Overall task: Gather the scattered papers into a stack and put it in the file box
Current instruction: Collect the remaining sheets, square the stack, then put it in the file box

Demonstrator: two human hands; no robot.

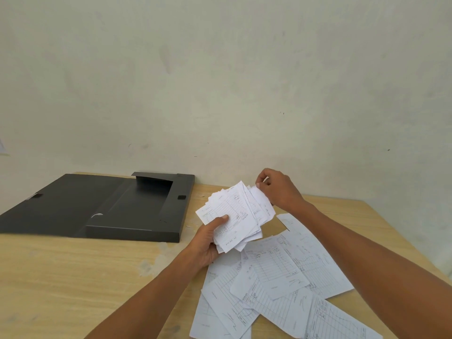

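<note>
Mid-gather | our left hand [208, 241] grips one uneven stack [232, 216], thumb on top to pin it, just right of the open file box [110, 206] | our right hand [278, 189] pinches a sheet [259, 195] at its far edge, likely squaring it | one box, at least six loose papers [281, 285] overlapping near right on the table [73, 277]

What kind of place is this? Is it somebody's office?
Probably a plain office or study corner, though little shows. A wooden table stands against a bare wall, an open black file box lies on it, and filled-in forms are scattered beside the stack that the left hand and right hand hold.
</note>
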